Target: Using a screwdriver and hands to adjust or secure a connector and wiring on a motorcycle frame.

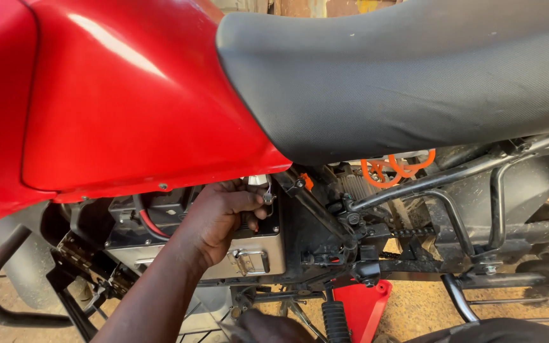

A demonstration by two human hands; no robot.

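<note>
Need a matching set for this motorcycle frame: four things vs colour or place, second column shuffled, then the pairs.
Things:
1. tank panel
2. seat
3. coiled cable
4. left hand

Colour or place:
A. orange, under the seat
B. glossy red, upper left
C. up under the tank panel's lower edge, above the silver box with a metal latch
D. dark grey, textured, upper right

Pairs: 1-B, 2-D, 3-A, 4-C
</note>
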